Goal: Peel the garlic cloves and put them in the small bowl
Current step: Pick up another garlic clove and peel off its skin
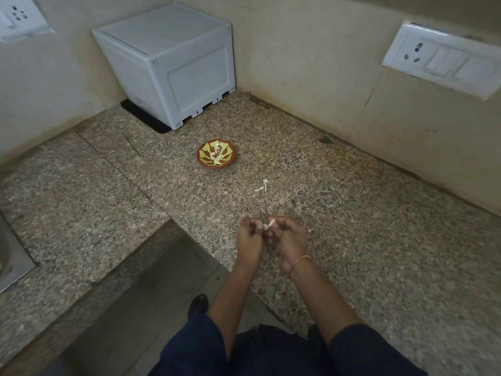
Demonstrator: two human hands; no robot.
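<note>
A small brown bowl (216,157) with a yellow pattern sits on the speckled granite counter (352,226) and holds several pale garlic cloves (217,159). Nearer to me, my left hand (250,240) and my right hand (288,240) are held close together above the counter, fingers curled. Between their fingertips they pinch a small white garlic clove (269,224) with papery skin sticking out. Loose white peel (262,185) lies on the counter between my hands and the bowl.
A white plastic box (173,63) stands in the back corner on a black mat. Tiled walls carry switch plates (444,61) on the right and at the upper left. A steel sink edge (10,256) shows at far left. The counter's front edge steps down near my hands.
</note>
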